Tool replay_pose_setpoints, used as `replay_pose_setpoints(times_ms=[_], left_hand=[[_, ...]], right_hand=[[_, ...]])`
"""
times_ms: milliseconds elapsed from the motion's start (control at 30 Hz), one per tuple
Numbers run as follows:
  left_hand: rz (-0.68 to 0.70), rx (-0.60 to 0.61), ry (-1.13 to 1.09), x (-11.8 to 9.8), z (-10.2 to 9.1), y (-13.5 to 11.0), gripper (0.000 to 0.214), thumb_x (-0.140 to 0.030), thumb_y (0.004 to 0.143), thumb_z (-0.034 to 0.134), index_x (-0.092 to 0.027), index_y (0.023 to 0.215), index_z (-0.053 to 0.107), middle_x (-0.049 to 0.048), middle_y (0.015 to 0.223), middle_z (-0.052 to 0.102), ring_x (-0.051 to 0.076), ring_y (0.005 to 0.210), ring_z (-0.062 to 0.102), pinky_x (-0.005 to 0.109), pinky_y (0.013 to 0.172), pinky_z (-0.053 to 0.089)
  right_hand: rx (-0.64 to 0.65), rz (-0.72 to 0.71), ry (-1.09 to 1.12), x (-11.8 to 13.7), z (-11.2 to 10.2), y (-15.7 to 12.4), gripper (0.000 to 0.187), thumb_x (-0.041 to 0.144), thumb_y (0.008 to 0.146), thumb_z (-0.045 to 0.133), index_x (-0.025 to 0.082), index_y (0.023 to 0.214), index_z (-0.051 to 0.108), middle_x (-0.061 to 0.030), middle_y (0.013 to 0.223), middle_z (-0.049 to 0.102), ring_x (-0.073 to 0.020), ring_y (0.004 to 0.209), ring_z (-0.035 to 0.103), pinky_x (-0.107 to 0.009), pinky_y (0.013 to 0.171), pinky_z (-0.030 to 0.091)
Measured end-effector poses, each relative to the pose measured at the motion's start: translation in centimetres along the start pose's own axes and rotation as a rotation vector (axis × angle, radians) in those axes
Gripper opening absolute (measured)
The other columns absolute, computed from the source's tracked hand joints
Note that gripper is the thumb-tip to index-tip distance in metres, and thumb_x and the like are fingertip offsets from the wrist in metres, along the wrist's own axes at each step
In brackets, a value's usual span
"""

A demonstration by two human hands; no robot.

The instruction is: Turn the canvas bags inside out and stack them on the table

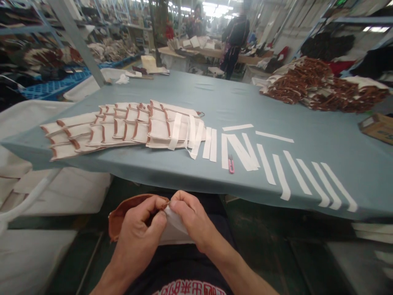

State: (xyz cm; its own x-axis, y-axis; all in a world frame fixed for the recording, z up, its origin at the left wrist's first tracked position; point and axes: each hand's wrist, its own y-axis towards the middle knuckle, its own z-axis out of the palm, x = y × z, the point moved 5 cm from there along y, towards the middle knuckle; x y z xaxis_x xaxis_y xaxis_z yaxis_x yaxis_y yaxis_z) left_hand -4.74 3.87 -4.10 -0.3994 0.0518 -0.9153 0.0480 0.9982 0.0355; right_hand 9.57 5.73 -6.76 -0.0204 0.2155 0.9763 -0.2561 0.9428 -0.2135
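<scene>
While I watch from afar through the head camera, my left hand [139, 227] pinches the brown-and-white fabric piece [117, 223] at the lower centre of the frame, and my right hand [190, 216] grips it just beside; on the desk [334, 135] I see pink thread snips [231, 165] among white strips [266, 164] right of centre, brown-trimmed cream panels [158, 129] overlapping at centre left

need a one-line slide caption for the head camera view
Left hand and right hand pinch a brown-and-white fabric piece before a blue-green table bearing white strips and overlapping cream pieces.
</scene>
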Motion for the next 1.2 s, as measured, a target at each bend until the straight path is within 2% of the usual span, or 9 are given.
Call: replay_pose_setpoints(times_ms=[200,367,467,533,633,767,867,1067,1200], left_hand=[[-0.095,0.143,-0.117,-0.1,-1.0,1.9,0.020,-0.032,0.081,0.057,-0.021,0.067,0.066,-0.0029,0.064,0.065,0.015,0.057,0.055,0.022,0.053,0.044],[-0.035,0.267,-0.107,-2.4,-2.0,2.2,0.020,-0.030,0.081,0.059,-0.020,0.068,0.071,0.0008,0.072,0.072,0.018,0.067,0.063,0.023,0.060,0.050],[0.063,0.324,-0.047,-3.5,-2.1,2.1,0.023,-0.026,0.087,0.057,-0.021,0.073,0.074,0.0012,0.077,0.076,0.019,0.070,0.067,0.024,0.062,0.051],[0.122,0.336,0.003,-4.1,-2.1,2.1,0.024,-0.025,0.090,0.055,-0.022,0.076,0.075,0.0008,0.080,0.076,0.020,0.073,0.069,0.024,0.065,0.051],[0.213,0.336,0.054,-4.9,-2.1,1.8,0.024,-0.022,0.088,0.053,-0.024,0.077,0.074,0.0004,0.081,0.077,0.022,0.081,0.073,0.025,0.069,0.052],[0.286,0.309,0.083,-5.5,-2.2,1.0,0.025,-0.017,0.090,0.053,-0.025,0.079,0.074,-0.0026,0.078,0.079,0.017,0.070,0.072,0.023,0.066,0.050],[0.299,0.294,0.074,-5.6,-2.2,0.3,0.023,-0.015,0.092,0.055,-0.026,0.080,0.071,-0.0069,0.070,0.076,0.013,0.058,0.069,0.019,0.057,0.047],[0.361,0.158,0.094,-5.0,-2.6,-0.4,0.019,-0.016,0.095,0.060,-0.028,0.087,0.071,-0.0058,0.073,0.077,0.014,0.059,0.073,0.019,0.056,0.051],[0.512,0.148,0.176,-4.1,-2.4,-1.3,0.024,-0.012,0.099,0.057,-0.027,0.096,0.074,0.0007,0.083,0.082,0.019,0.074,0.079,0.023,0.070,0.059]], right_hand=[[0.076,-0.152,-0.102,0.1,-0.4,1.2,0.036,0.047,0.098,0.058,0.024,0.073,0.047,0.0066,0.066,0.043,-0.0127,0.061,0.040,-0.025,0.057,0.034],[-0.014,-0.336,-0.330,1.9,-2.5,0.7,0.024,0.035,0.101,0.059,0.022,0.081,0.060,0.0036,0.071,0.061,-0.0146,0.066,0.054,-0.028,0.066,0.042],[-0.053,-0.518,-0.403,4.2,-3.4,-0.3,0.011,0.028,0.100,0.061,0.021,0.101,0.069,-0.0042,0.096,0.079,-0.0198,0.091,0.073,-0.033,0.086,0.057],[0.020,-0.692,-0.450,6.2,-3.2,-1.2,0.021,0.026,0.097,0.065,0.021,0.117,0.069,-0.0089,0.117,0.082,-0.0225,0.112,0.076,-0.037,0.101,0.059],[0.154,-0.840,-0.587,8.6,-2.6,-2.0,0.028,0.031,0.094,0.073,0.021,0.120,0.068,-0.0081,0.115,0.083,-0.0226,0.109,0.078,-0.042,0.112,0.054],[0.247,-0.814,-0.831,10.2,-2.3,-1.6,0.016,0.037,0.094,0.077,0.024,0.089,0.068,0.0038,0.074,0.073,-0.0173,0.070,0.068,-0.038,0.095,0.053],[0.349,-0.749,-0.854,10.2,-2.1,-1.4,0.027,0.034,0.096,0.077,0.024,0.075,0.063,0.0050,0.068,0.068,-0.0154,0.067,0.063,-0.031,0.076,0.047],[0.456,-0.576,-0.610,9.8,-2.0,-1.4,0.034,0.032,0.099,0.073,0.023,0.070,0.057,0.0065,0.068,0.057,-0.0115,0.061,0.050,-0.025,0.060,0.037],[0.537,-0.340,-0.331,9.6,-1.8,-1.3,0.044,0.052,0.100,0.070,0.024,0.070,0.055,0.0058,0.068,0.050,-0.0110,0.059,0.040,-0.024,0.054,0.033]])
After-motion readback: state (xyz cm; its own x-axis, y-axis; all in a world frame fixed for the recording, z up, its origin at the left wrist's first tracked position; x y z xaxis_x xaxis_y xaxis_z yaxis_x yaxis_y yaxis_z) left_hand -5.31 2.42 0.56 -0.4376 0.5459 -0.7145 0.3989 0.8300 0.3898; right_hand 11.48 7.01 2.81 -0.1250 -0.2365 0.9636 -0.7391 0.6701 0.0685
